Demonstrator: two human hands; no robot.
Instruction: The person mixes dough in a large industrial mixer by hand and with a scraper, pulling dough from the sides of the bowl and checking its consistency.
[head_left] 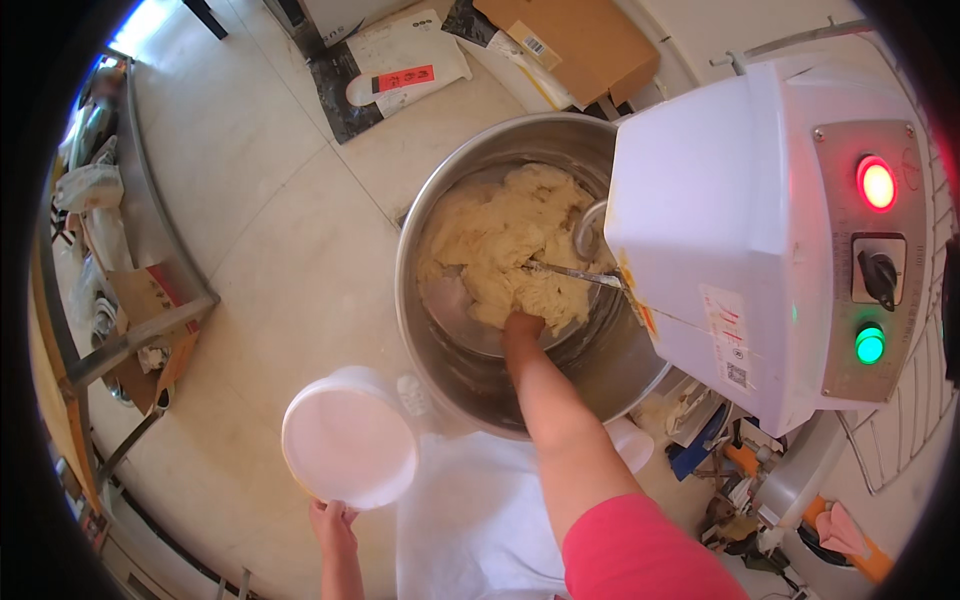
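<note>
The pink-sleeved right hand sank into pale dough inside the steel mixer bowl — fingers buried, unreadable; left hand fingers pinched a white plastic tub.

A white flour sack with a red rectangular label lies on the floor at the top of the view, beside a flattened brown cardboard box bearing a small white barcode sticker. On the white mixer housing, a pale rectangular sticker with red marks sits near the lower edge, with a small orange-yellow label at its left corner.
</note>
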